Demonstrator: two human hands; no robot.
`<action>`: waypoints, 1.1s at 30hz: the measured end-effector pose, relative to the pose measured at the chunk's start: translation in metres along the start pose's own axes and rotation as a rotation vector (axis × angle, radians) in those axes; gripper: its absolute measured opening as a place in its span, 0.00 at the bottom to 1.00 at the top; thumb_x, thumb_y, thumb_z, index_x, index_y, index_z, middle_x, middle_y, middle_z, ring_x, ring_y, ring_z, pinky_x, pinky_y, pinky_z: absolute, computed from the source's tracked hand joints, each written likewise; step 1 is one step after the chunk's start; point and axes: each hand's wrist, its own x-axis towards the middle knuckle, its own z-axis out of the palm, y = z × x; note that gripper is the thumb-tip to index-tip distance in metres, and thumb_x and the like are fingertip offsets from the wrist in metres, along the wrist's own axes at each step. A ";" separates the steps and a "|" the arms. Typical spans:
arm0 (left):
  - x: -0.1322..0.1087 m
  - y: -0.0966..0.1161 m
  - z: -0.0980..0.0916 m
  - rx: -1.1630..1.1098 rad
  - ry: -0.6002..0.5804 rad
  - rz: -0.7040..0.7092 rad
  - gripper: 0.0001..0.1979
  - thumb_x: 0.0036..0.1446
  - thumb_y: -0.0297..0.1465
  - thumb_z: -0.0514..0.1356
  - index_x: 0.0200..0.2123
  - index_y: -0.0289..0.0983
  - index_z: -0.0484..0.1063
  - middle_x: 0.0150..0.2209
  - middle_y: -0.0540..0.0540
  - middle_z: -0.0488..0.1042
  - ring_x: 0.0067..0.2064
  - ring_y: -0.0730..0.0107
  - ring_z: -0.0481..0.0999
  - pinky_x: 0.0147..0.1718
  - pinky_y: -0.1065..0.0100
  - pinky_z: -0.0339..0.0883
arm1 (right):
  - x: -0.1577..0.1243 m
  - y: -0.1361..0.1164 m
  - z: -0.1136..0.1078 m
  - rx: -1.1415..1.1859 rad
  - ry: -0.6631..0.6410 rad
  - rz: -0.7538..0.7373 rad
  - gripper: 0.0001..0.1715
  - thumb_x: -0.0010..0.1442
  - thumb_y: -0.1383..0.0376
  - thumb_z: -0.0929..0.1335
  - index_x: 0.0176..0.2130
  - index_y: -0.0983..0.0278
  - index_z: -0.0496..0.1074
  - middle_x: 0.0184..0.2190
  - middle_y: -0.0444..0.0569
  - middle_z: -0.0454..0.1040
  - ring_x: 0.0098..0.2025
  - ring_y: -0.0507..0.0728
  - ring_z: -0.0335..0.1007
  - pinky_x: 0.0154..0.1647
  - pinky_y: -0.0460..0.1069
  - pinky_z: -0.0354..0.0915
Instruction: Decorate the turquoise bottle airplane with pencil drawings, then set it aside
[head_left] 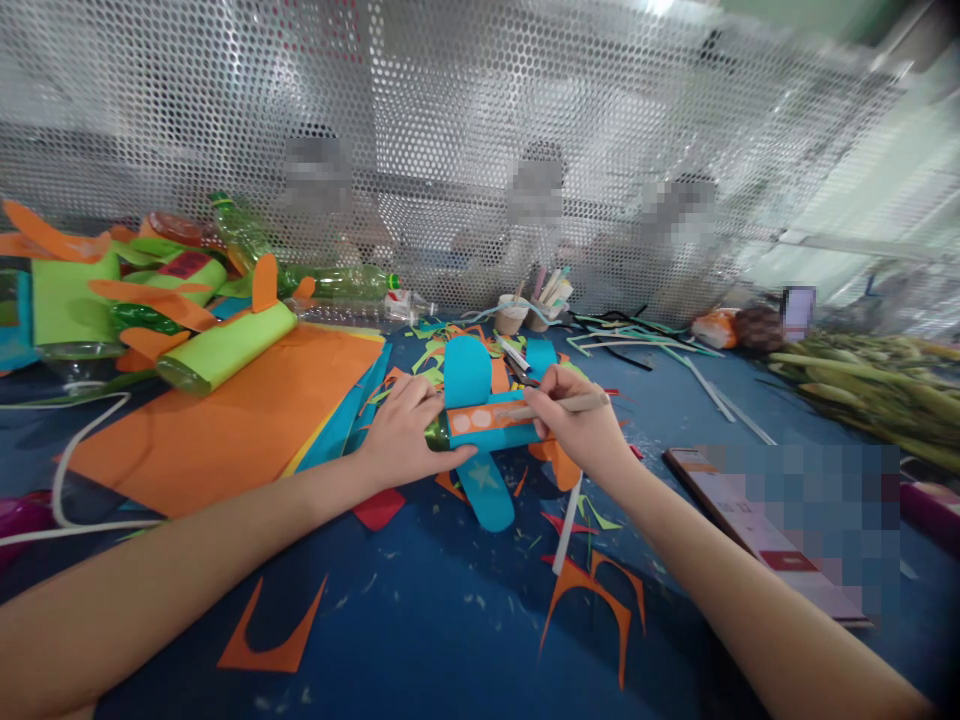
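Observation:
A toy plane made from a green plastic bottle wrapped in blue paper (495, 437) lies in front of me. It has blue paper wings and an orange strip (489, 416) with pale round spots along its side. My left hand (409, 425) grips the bottle's left end, thumb below and fingers above. In my right hand (574, 415) is a slim, pale pen-like tool (586, 402), pinched between the fingers. Its tip is at the orange strip; whether it is a pen or a brush I cannot tell. A white star marks the lower wing (486, 490).
Orange paper sheets (330, 400) and finished bottle planes (229, 345) lie left. Cups with pens (511, 315) stand at the back before a perforated metal screen (450, 100). Paper scraps (592, 600) litter the blue table (420, 620). Right are a phone (780, 555) and dried stalks (862, 390).

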 end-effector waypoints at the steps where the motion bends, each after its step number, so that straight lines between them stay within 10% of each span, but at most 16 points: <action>1: 0.000 0.000 0.000 0.000 -0.001 0.000 0.21 0.47 0.50 0.62 0.29 0.37 0.66 0.33 0.45 0.64 0.38 0.60 0.66 0.39 0.57 0.66 | 0.000 0.000 0.000 0.005 -0.002 0.001 0.14 0.53 0.63 0.67 0.23 0.60 0.56 0.10 0.36 0.62 0.13 0.48 0.56 0.18 0.44 0.52; 33: 0.001 0.001 -0.001 -0.018 -0.007 -0.007 0.22 0.47 0.50 0.63 0.29 0.36 0.67 0.33 0.44 0.64 0.38 0.60 0.65 0.39 0.56 0.66 | 0.000 -0.002 0.000 -0.002 -0.014 0.003 0.15 0.54 0.62 0.67 0.23 0.60 0.56 0.10 0.37 0.64 0.14 0.48 0.57 0.18 0.44 0.52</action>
